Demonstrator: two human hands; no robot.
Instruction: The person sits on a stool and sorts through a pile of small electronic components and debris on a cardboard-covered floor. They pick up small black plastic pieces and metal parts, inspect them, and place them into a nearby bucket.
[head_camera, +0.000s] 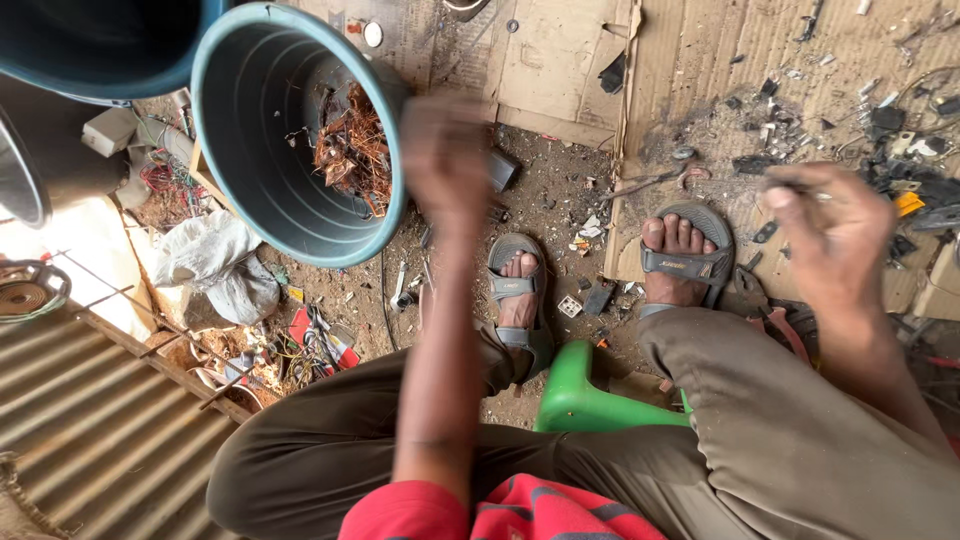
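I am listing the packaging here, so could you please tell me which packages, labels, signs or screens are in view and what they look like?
Flattened brown cardboard sheets: on the ground ahead, beyond the feet, littered with dark scraps.
Crumpled white plastic bag: on the ground, left, below the grey-blue plastic bucket.
No signs or screens show.

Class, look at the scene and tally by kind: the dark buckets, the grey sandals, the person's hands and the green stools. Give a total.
Dark buckets: 2, one holding copper wire, one at the top left corner
Grey sandals: 2
Hands: 2, left hand blurred, right hand
Green stool: 1
Total: 7
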